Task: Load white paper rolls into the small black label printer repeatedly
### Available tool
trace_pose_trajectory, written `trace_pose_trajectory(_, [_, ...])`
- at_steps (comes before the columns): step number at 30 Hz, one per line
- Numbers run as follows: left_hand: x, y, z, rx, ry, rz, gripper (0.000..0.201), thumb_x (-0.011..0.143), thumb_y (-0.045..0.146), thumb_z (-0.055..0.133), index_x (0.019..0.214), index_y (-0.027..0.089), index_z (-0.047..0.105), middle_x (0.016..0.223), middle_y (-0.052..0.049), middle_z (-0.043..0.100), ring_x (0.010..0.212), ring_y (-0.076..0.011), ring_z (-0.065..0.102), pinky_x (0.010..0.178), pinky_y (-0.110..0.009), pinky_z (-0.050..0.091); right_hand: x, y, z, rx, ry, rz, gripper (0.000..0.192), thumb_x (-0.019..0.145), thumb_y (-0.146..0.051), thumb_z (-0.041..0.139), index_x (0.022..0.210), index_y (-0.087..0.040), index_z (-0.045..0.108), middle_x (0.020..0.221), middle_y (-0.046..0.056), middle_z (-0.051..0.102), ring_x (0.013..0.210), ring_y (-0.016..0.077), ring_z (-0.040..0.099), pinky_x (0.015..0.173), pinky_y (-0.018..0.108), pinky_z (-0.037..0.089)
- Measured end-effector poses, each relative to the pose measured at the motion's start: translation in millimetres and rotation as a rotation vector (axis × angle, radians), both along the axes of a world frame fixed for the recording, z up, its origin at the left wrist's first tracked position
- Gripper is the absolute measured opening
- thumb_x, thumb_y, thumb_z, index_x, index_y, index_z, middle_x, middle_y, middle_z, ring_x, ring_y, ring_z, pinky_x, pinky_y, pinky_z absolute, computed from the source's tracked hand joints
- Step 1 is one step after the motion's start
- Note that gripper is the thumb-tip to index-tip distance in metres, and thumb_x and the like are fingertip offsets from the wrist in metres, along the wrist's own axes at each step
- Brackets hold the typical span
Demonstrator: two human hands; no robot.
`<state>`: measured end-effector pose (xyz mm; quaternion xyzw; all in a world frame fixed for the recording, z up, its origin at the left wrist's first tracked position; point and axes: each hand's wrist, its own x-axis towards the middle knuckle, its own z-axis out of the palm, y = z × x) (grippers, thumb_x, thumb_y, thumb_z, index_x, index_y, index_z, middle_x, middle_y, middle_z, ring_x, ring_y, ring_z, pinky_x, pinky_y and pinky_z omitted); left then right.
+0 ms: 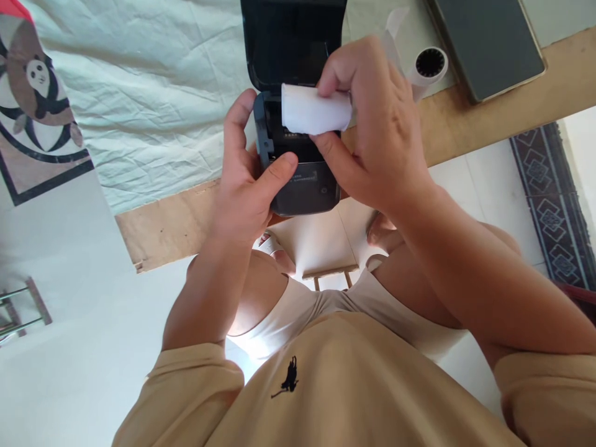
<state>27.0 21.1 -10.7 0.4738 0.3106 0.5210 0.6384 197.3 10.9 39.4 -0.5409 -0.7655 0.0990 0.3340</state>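
A small black label printer (305, 189) is tilted up at the table's edge, its lid (293, 43) swung open away from me. My left hand (251, 167) grips the printer's left side, the thumb lying over the front rim. Between the thumb and fingers of my right hand (372, 124) is a white paper roll (310, 108), held sideways over the open compartment. Part of the roll overlaps the dark inside; whether it touches the bottom I cannot tell. My right palm hides the roll's right end.
A second white roll with a dark core (431, 64) and a loose paper strip lies right of my right hand. Beyond it is a dark flat tablet-like device (487, 46). Pale green cloth (153, 93) covers much of the wooden table (167, 220). A panda-print item (40, 93) is at far left.
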Motion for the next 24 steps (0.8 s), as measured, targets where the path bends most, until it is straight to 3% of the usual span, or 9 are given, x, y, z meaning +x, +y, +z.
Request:
trace_pose_trajectory(11, [-5,-3,-4.0,0.030,0.018,-0.108,0.076,0.072,0.037,0.078,0.131,0.041,0.031,0.112,-0.001,0.060,0.104,-0.0221,0.066,0.078,-0.034,0.058,-7,1,-3.1,0.005,0.040,0.006,0.023,0.083,-0.027,0.046,0.104,-0.018,0.046,0.116,0.007,0.053,0.107,0.0212,0.055,0.094,0.039,0.044])
trace_pose_trajectory(18, [-5,-6,-5.2,0.027,-0.023,-0.133,0.072,0.076,0.031,0.075,0.132,0.041,0.031,0.113,-0.001,0.058,0.101,-0.0210,0.066,0.077,-0.034,0.059,-4,0,2.5,0.008,-0.065,-0.015,0.021,0.081,-0.024,0.048,0.101,-0.018,0.051,0.111,0.005,0.056,0.101,0.0190,0.054,0.089,0.037,0.042])
trace_pose_trajectory(24, [-4,-12,6.3,-0.032,0.015,-0.129,0.064,0.084,0.024,0.066,0.133,0.036,0.027,0.119,-0.002,0.058,0.104,-0.0191,0.065,0.081,-0.030,0.058,-1,-1,2.4,-0.001,-0.109,-0.020,0.020,0.079,-0.022,0.051,0.099,-0.020,0.055,0.107,-0.002,0.061,0.102,0.0194,0.056,0.089,0.039,0.042])
